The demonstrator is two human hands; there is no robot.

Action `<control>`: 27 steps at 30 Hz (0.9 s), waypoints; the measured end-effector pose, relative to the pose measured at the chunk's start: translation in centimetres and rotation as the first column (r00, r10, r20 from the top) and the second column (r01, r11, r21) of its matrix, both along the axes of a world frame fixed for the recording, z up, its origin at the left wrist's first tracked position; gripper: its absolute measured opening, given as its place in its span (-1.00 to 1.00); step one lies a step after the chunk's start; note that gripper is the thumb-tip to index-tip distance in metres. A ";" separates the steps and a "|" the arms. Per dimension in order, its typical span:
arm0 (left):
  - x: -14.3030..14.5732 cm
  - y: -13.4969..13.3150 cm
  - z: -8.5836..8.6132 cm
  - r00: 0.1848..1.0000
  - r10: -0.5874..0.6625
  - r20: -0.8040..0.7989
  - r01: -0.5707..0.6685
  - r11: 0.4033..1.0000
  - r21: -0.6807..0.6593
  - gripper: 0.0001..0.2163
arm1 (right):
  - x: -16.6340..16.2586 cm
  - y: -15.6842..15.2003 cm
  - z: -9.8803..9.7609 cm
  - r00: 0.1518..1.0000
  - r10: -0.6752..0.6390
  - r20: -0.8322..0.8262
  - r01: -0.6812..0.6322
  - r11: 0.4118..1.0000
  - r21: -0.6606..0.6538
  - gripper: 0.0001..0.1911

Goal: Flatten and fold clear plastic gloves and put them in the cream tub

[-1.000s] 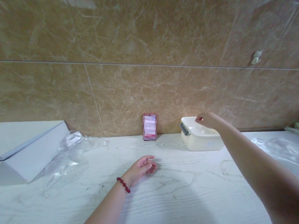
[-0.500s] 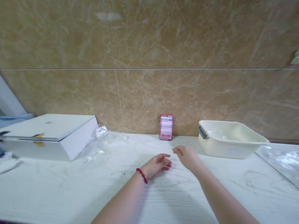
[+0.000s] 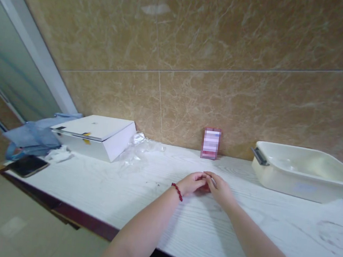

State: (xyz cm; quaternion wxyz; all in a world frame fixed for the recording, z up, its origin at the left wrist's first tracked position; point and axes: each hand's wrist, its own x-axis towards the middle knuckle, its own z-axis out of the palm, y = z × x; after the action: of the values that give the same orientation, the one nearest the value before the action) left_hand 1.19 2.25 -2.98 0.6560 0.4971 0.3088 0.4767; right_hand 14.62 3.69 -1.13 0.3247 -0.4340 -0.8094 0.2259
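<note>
Above the middle of the white wood-grain table point(image 3: 140, 194), my two hands meet at the fingers. My left hand point(image 3: 194, 184), with a red bead bracelet point(image 3: 177, 192) at its wrist, has its fingers curled inward. Reaching in from the other side, my right hand point(image 3: 218, 189) lays its bent fingers against the left ones. I see no object between them, though the palms are hidden. Just behind the hands, a phone point(image 3: 210, 143) with a blurred screen and red edge leans upright against the wall.
A cream plastic basin point(image 3: 294, 184) with a grey handle stands to the right. At left are a white box point(image 3: 98, 128), crumpled clear plastic point(image 3: 140, 147), a blue bag point(image 3: 38, 133), white tissue point(image 3: 60, 155) and a dark phone point(image 3: 28, 166). Tiled wall point(image 3: 186, 101) bounds the back.
My hands were apart and have come together until their fingers touch. The view has swung left, bringing the dark phone, floor and table's front edge into sight.
</note>
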 end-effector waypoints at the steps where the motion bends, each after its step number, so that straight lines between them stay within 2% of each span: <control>1: -0.2 0.1 -0.1 0.999 0.021 -0.027 -0.020 0.999 0.029 -0.72 | 0.1 0.1 -0.1 1.000 -0.001 -0.005 0.001 1.000 -0.004 -0.70; 4: -1.6 0.2 0.2 0.964 0.124 -0.237 -0.091 0.985 0.147 -0.69 | 0.2 0.4 -0.5 0.999 -0.004 -0.038 0.003 1.000 -0.017 -0.71; 6: -2.9 0.0 0.9 0.863 0.221 -0.455 -0.120 0.963 0.241 -0.67 | 0.3 0.5 -0.7 0.997 -0.015 -0.078 0.013 1.000 -0.022 -0.70; 8: -4.6 -0.5 1.9 0.675 0.309 -0.670 -0.114 0.941 0.319 -0.66 | 0.4 0.7 -0.8 0.994 -0.022 -0.105 0.018 0.999 -0.032 -0.71; 9: -5.6 -0.8 2.4 0.559 0.343 -0.755 -0.108 0.933 0.343 -0.65 | 0.4 0.7 -0.8 0.994 -0.024 -0.108 0.019 0.999 -0.039 -0.71; 10: -6.7 -1.0 2.9 0.405 0.386 -0.829 -0.116 0.921 0.372 -0.65 | 0.5 0.8 -0.8 0.994 -0.025 -0.106 0.021 0.999 -0.047 -0.72; 14: -11.3 -1.9 4.1 0.152 0.445 -0.882 -0.229 0.884 0.407 -0.64 | 0.5 0.7 -0.6 0.995 -0.023 -0.092 0.017 0.998 -0.066 -0.72; 19: -17.1 -3.3 3.9 -0.140 0.444 -0.885 -0.367 0.807 0.463 -0.56 | 0.5 0.5 -0.3 0.996 -0.016 -0.083 0.010 0.997 -0.072 -0.71; 22: -20.2 -4.3 3.3 -0.257 0.412 -0.874 -0.421 0.766 0.485 -0.50 | 0.5 0.6 -0.4 0.996 -0.009 -0.086 0.001 0.996 -0.086 -0.72; 24: -22.0 -4.7 2.7 -0.355 0.308 -0.883 -0.487 0.745 0.456 -0.44 | 0.5 0.7 -0.6 0.995 0.013 -0.101 -0.022 0.995 -0.094 -0.73; 27: -24.0 -4.9 1.9 -0.403 0.181 -0.897 -0.532 0.751 0.391 -0.41 | 0.5 0.8 -0.9 0.993 0.028 -0.114 -0.039 0.995 -0.093 -0.73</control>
State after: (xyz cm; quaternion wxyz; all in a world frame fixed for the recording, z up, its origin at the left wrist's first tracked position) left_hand -22.78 -2.61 -1.10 0.0110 0.4537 0.8893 0.0563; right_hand 15.08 4.45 -1.99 0.3449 -0.4217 -0.7855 0.2935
